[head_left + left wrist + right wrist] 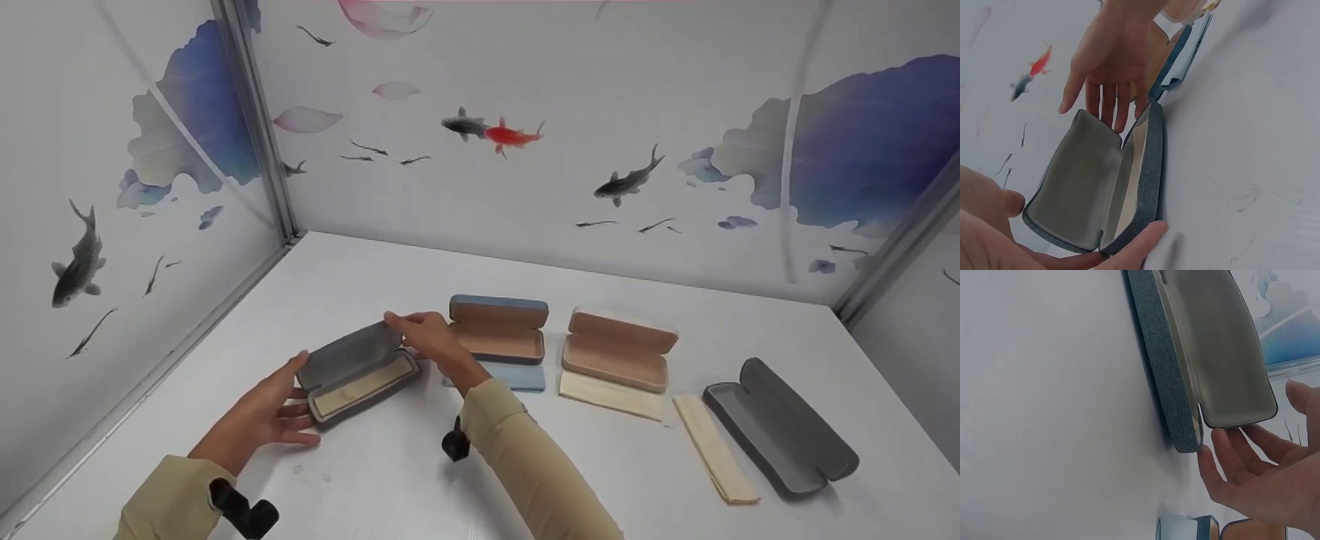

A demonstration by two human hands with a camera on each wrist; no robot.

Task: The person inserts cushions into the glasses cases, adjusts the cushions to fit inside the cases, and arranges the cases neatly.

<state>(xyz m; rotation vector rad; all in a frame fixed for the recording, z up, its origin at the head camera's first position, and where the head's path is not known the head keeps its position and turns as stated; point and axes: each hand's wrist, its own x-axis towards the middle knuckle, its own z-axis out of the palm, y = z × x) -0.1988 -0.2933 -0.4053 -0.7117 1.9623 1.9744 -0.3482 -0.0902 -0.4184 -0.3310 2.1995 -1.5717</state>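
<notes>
A blue-grey glasses case (1152, 152) is kept between two hands, and it seems to rest on the white table (390, 480). Its lid (349, 354) is up, and a long cream cloth (367, 384) is tucked flat inside the bottom half. The step in hand looks like the shutting of a case that is already packed. For the next move, it seems, the lid must be tipped down gently, with the cloth kept inside and fingertips kept out of the gap. In the head view, the case is met by the left hand (274, 409) at about eight o'clock and by the right hand (431, 337) at about two o'clock. The left fingers are spread wide and nearly straight; the lid's corner is touched by the thumb, and the end of the case by the fingers. The right fingers are loosely stretched, and the other end is touched by their tips; in the right wrist view, the thumb is seen apart from the lid. Neither hand is curled tight around anything. At about two o'clock from the case, just past the right hand, a blue case with a tan inside (495, 341) is seen.
</notes>
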